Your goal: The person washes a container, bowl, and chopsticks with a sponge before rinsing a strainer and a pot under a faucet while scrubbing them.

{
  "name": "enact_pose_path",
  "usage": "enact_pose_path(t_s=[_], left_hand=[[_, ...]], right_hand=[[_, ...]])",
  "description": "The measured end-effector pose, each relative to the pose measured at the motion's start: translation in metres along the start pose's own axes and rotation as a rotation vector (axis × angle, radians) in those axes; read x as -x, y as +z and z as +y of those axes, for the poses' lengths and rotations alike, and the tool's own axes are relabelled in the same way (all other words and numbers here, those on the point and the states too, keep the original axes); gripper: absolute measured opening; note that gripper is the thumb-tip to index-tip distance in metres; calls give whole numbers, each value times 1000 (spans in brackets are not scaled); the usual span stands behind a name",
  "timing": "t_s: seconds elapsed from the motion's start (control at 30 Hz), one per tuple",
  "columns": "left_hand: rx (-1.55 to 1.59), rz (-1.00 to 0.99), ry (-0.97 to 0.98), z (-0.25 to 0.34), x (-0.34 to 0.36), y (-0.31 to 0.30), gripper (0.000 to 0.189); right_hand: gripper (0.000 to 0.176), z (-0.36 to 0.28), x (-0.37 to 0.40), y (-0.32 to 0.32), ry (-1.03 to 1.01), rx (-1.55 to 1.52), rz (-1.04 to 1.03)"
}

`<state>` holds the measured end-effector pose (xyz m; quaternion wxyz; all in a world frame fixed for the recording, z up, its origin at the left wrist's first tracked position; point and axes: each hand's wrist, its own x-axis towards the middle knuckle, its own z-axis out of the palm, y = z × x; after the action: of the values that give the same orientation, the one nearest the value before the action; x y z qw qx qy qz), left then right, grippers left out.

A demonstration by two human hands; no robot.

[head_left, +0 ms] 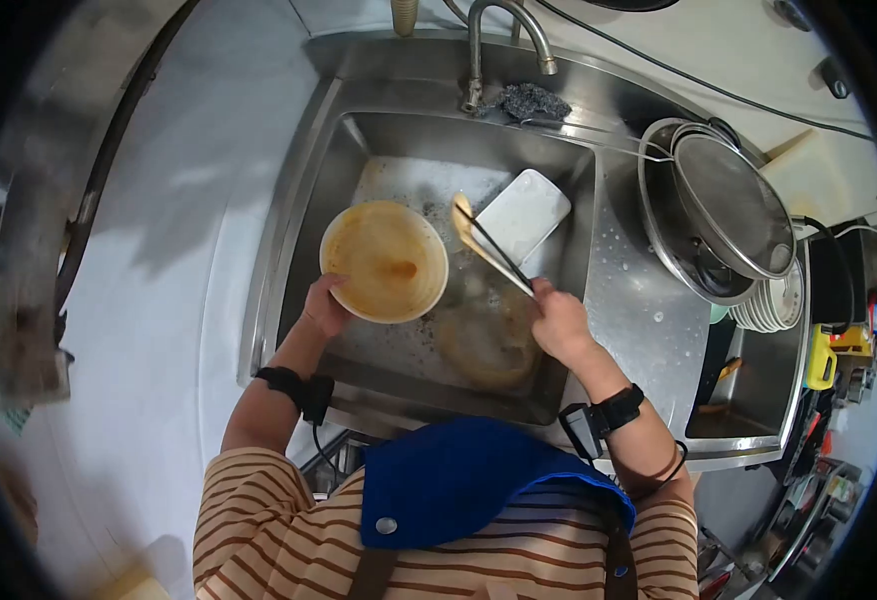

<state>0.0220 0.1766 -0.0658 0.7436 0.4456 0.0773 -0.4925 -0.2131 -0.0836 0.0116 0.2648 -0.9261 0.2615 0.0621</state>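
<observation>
My left hand [330, 307] grips the near left rim of a round white bowl [379, 250], tilted so its inside faces me. Orange-brown residue stains that inside, with a darker smear low on the right. Closed around several thin handles, my right hand [562, 322] holds a pale spoon [461, 212] together with dark chopsticks [491, 246]. Their far ends point up and left, beside the bowl but apart from it. Beyond them a white rectangular dish [525, 213] lies in the sink [304, 235]. Below the chopsticks, a round brownish shape [487, 345] shows dimly in the cloudy water.
A curved faucet [507, 8] rises at the sink's back edge, with a dark steel-wool scrubber [533, 102] beside it. On the right stand metal strainers [727, 205], a metal bowl [659, 225] and stacked white plates [774, 303]. A smaller basin [767, 395] lies further right.
</observation>
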Motion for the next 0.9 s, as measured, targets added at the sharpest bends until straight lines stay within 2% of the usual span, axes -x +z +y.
enact_pose_path(t_s=[0.07,0.13,0.23,0.33,0.47,0.53,0.57,0.63,0.67,0.73,0.87,0.9], left_hand=[[-30,57,-30,9,-11,-6,56],[-156,212,-119,12,-26,-15,60],[-272,288,-166,7,-55,-22,60],[-391,318,-208,-3,-80,-18,60],[-336,299,-303,-26,-101,-13,59],[-20,150,-207,-44,-96,-19,61],[-22,148,-205,-46,-89,-20,61],[155,-42,-90,-37,-63,-5,61],[153,-37,-83,-30,-57,-1,61],[156,-152,-78,-15,-44,5,58],[158,-189,-103,-4,-33,48,55],[142,-173,-84,-7,-32,59,56]], right_hand=[[27,12,0,3,66,-41,12],[26,18,2,2,106,-40,-29],[27,27,5,7,148,-52,-38],[27,35,7,13,159,-65,15],[28,33,11,13,148,-90,66],[28,32,13,6,145,-100,94],[28,31,15,3,128,-142,103],[29,28,16,-3,106,-192,112],[30,26,16,-5,88,-214,111],[31,18,15,-11,55,-238,107],[36,-19,-1,-32,-64,-44,55],[37,-25,-4,-33,-44,156,7]])
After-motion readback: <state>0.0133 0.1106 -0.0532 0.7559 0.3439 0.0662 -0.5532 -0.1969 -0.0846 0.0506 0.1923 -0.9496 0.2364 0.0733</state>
